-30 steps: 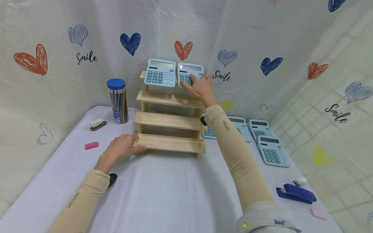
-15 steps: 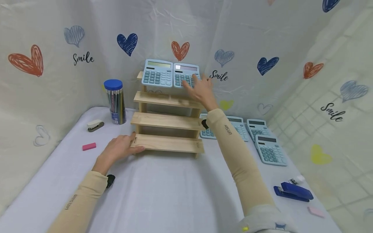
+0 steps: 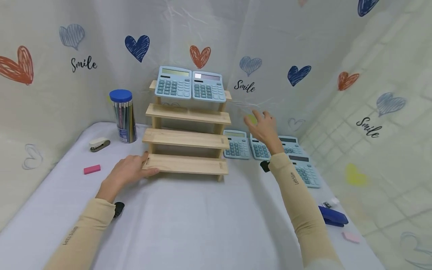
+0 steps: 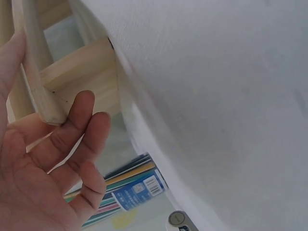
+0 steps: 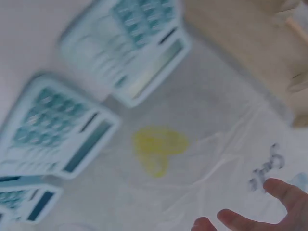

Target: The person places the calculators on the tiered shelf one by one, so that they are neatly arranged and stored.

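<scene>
A stepped wooden shelf [image 3: 185,137] with several tiers stands on the white-covered table. On its top tier two light-blue calculators lean side by side, the left calculator [image 3: 173,83] almost touching the right calculator [image 3: 208,87]. My left hand [image 3: 126,173] grips the left end of the lowest tier, thumb on one side and fingers behind, as the left wrist view also shows. My right hand [image 3: 263,128] hangs in the air right of the shelf, fingers spread and holding nothing. Below it, more calculators stand at the back right, including one calculator [image 3: 237,145] beside the shelf; the forearm partly hides others.
A blue-lidded jar of pencils [image 3: 124,118], a small white-and-grey stapler [image 3: 99,144] and a pink eraser [image 3: 92,169] are on the left. To the right lie a blue stapler [image 3: 332,216] and a pale pink eraser [image 3: 351,237]. A heart-printed curtain [image 3: 209,30] hangs behind.
My right hand has left the right calculator on the top tier and moved right and down, above the calculators on the table. My left hand stays at the lowest tier. The head view has shifted slightly.
</scene>
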`<state>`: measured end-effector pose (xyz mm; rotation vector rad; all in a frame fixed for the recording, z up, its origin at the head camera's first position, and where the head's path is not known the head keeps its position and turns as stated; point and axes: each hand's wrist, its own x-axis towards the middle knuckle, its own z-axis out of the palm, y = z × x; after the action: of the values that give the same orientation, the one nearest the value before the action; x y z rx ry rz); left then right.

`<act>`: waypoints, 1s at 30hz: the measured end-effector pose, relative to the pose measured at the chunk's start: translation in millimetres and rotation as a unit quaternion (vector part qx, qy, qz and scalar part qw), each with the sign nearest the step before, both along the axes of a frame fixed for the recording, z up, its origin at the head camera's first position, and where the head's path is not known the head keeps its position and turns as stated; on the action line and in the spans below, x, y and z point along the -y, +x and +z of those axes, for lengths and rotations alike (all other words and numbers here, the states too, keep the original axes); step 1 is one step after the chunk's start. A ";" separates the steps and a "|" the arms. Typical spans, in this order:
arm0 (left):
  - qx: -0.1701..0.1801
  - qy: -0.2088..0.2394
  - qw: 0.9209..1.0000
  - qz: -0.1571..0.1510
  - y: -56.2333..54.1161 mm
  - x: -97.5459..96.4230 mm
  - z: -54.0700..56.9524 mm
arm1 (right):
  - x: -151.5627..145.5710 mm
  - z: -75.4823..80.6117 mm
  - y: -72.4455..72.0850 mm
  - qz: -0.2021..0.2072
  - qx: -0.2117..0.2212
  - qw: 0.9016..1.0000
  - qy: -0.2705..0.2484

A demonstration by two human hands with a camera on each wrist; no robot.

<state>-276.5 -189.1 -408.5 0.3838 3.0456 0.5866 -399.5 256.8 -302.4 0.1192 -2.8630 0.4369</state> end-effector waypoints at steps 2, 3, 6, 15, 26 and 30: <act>-0.003 0.001 1.000 -0.002 0.0 1.5 0.3 | -20.6 -10.2 4.0 -0.007 0.014 1.000 0.007; -0.004 0.001 1.000 -0.003 0.0 1.6 0.2 | -31.1 -15.1 6.7 -0.012 0.021 1.000 0.012; -0.004 0.004 1.000 -0.004 -0.3 0.9 -0.3 | -64.0 -29.3 17.5 -0.026 0.041 0.998 0.030; 0.004 -0.004 1.000 0.000 -0.4 0.0 0.9 | -156.5 -54.5 38.9 -0.090 0.179 0.978 0.063; -0.003 -0.004 1.000 -0.002 0.6 1.4 0.6 | -193.5 -70.1 54.3 -0.147 0.326 0.934 0.011; 0.004 -0.004 1.000 0.001 0.6 0.6 1.5 | -197.9 -76.1 54.8 -0.149 0.353 0.923 0.027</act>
<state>-275.9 -189.7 -406.9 0.3757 3.0397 0.5739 -344.7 454.6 -378.5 -0.5764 -3.5016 0.3958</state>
